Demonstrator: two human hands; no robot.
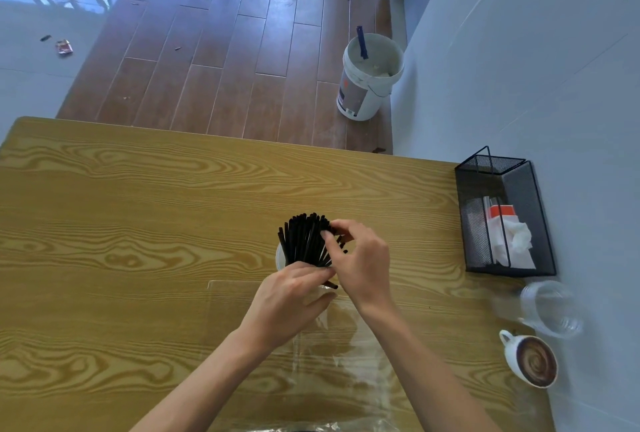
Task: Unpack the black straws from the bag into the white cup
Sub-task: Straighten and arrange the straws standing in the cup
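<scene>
Your black straws (304, 241) stand bunched and fanned out in the white cup (280, 256), near the middle of the wood-grain table (138, 223); only a sliver of the cup's rim shows at the bundle's nine o'clock side. Your left hand (291, 300) sits at the bundle's six o'clock, fingers curled loosely against the lower part of the straws, touching them; whether they truly grip is hard to tell. Your right hand (360, 258) is at the bundle's three o'clock, thumb and forefinger pinched together on the upper ends of a few straws, the other fingers folded. One straw end pokes out between your two hands. The clear plastic bag (346, 355) lies flat on the table beneath your wrists, at six o'clock from the cup. At three o'clock, against the wall, stands a black mesh organiser (505, 220) with napkins inside. At four o'clock are a clear glass (550, 310) and a coffee cup (530, 360). On the floor past the table, at one o'clock, sits a white bucket (367, 78).
</scene>
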